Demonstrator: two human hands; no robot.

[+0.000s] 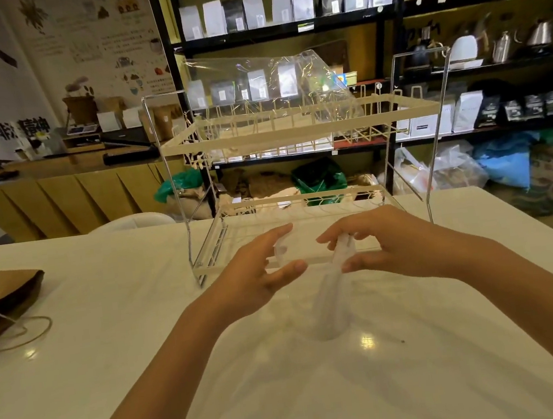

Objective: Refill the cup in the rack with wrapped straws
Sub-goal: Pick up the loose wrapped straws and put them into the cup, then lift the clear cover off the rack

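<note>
**Inspector:** Left hand (261, 273), fingers spread, touches something white, unclear. Right hand (386, 245) pinches the wrapped straws (334, 302) above the table (110, 331), before the rack (293, 131). No cup visible.

**Clerk:** Handling?

**Inspector:** Likely light, slippery, easily bent; grip mid-bundle.

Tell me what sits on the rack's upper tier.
A crumpled clear plastic bag lies on the rack upper tier. No cup shows there; glare hides whatever is inside the bag.

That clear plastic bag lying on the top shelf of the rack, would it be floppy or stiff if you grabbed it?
Probably floppy: the clear plastic bag is crinkled and slumps across the top shelf of the rack. It looks very light, a thin see-through film, so a nudge or draft might shift it. Its glossy surface hints it could be slippery to pinch.
</note>
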